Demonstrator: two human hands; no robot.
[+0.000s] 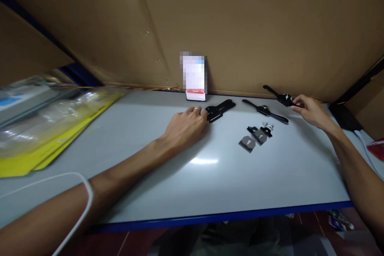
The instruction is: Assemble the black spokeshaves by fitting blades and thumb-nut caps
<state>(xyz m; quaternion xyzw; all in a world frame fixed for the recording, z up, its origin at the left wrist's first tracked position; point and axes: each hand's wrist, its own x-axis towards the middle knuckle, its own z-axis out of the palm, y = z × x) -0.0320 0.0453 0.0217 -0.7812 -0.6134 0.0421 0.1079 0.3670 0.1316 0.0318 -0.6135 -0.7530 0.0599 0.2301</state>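
Observation:
My right hand pinches one end of a black spokeshave, which is tilted above the back of the table. Another assembled-looking black spokeshave lies just left of it. My left hand has its fingers curled at the near end of black spokeshave bodies lying together on the table; its fingertips are partly hidden. Between the hands lie flat grey blades, small black cap pieces and silver thumbscrews.
A lit phone leans on the cardboard wall at the back. Clear plastic bags lie over yellow packaging at left. A white cable crosses my left forearm. The table has a blue front edge.

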